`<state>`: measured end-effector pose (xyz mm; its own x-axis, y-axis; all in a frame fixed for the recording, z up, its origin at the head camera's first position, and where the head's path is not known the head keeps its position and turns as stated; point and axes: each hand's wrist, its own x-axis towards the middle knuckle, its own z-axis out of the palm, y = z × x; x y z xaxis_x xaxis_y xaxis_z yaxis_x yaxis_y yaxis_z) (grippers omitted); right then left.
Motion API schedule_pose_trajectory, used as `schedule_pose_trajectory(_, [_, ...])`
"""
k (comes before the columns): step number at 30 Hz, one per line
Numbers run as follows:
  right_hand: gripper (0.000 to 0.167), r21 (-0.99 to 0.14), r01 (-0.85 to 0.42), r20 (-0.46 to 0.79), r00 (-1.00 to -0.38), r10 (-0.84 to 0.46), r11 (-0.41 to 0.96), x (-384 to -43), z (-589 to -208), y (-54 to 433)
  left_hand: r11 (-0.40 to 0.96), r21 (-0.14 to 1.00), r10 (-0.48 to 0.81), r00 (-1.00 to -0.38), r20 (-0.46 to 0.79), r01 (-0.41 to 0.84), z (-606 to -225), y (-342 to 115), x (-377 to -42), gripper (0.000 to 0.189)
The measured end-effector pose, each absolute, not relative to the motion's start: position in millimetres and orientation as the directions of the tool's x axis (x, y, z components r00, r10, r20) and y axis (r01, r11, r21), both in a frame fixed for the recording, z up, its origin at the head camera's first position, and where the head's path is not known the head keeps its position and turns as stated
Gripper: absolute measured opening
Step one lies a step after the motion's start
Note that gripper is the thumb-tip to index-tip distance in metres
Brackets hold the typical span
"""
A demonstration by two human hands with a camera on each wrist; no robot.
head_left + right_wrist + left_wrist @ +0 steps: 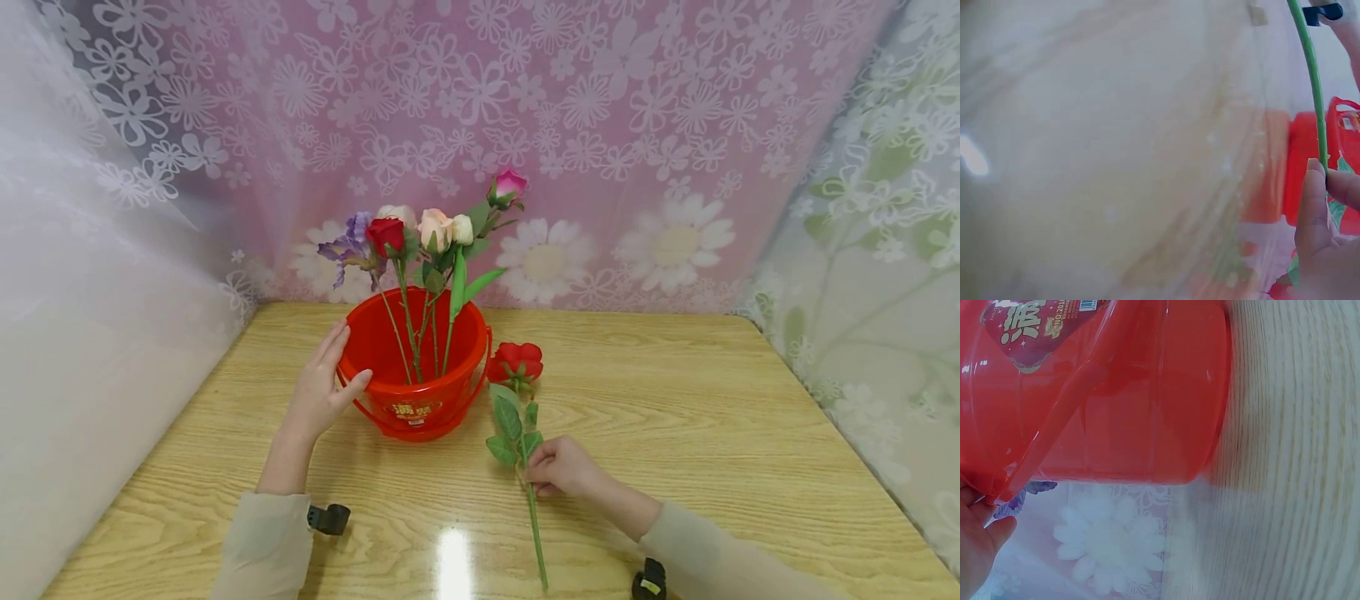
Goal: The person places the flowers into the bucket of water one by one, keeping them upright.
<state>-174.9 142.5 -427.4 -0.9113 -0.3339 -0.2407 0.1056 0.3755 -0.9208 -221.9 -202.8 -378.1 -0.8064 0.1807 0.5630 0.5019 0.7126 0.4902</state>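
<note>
A red rose (517, 360) with a green stem and leaves is pinched by the stem between thumb and fingers of my right hand (564, 468). In the right wrist view the bare green stem (1313, 81) rises past the fingertips. To its left, a red bucket (420, 410) holds several artificial flowers: a purple iris (350, 246), a dark red rose (386, 237), pale blooms (435, 229) and a pink rosebud (507, 188). My left hand (317, 396) rests against the bucket's left rim, fingers extended and thumb apart. The left wrist view shows its fingertips touching the rim.
The bucket's handle (481, 379) hangs down at its side. Everything stands on a wood-grain table (660, 400), with a floral pink curtain (600, 150) behind and pale sheets at both sides. Each wrist wears a black camera, seen by the left sleeve (328, 519).
</note>
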Motion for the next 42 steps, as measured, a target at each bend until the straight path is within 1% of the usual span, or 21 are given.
schedule_pose_trajectory(7, [0.013,-0.946,0.103,-0.205,-0.925,-0.319,0.309,-175.3,-411.8,147.8,0.709,0.490,0.183,-0.804,0.566,0.507,-379.1,-203.0,-222.4,0.070])
schedule_pose_trajectory(14, [0.013,-0.951,0.061,-0.158,-0.938,-0.307,0.302,-180.8,-394.4,154.3,0.706,0.491,0.181,-0.800,0.571,0.510,-379.5,-202.9,-222.6,0.070])
schedule_pose_trajectory(21, [0.014,-0.953,0.028,-0.111,-0.958,-0.263,0.303,-186.9,-375.5,157.0,0.714,0.482,0.181,-0.799,0.573,0.507,-380.1,-203.7,-223.0,0.070])
schedule_pose_trajectory(27, [0.016,-0.969,0.007,-0.064,-0.972,-0.224,0.246,-194.8,-357.2,156.3,0.712,0.483,0.184,-0.799,0.572,0.510,-381.1,-204.3,-223.4,0.071])
schedule_pose_trajectory(35, [0.022,-0.982,-0.086,0.051,-0.978,-0.201,0.167,-205.7,-324.6,144.6,0.717,0.482,0.185,-0.804,0.565,0.504,-380.9,-204.7,-223.3,0.071])
schedule_pose_trajectory(42, [0.019,-0.978,-0.193,0.175,-0.966,-0.189,0.080,-213.3,-291.8,128.0,0.714,0.490,0.189,-0.811,0.553,0.500,-380.0,-204.3,-222.9,0.072])
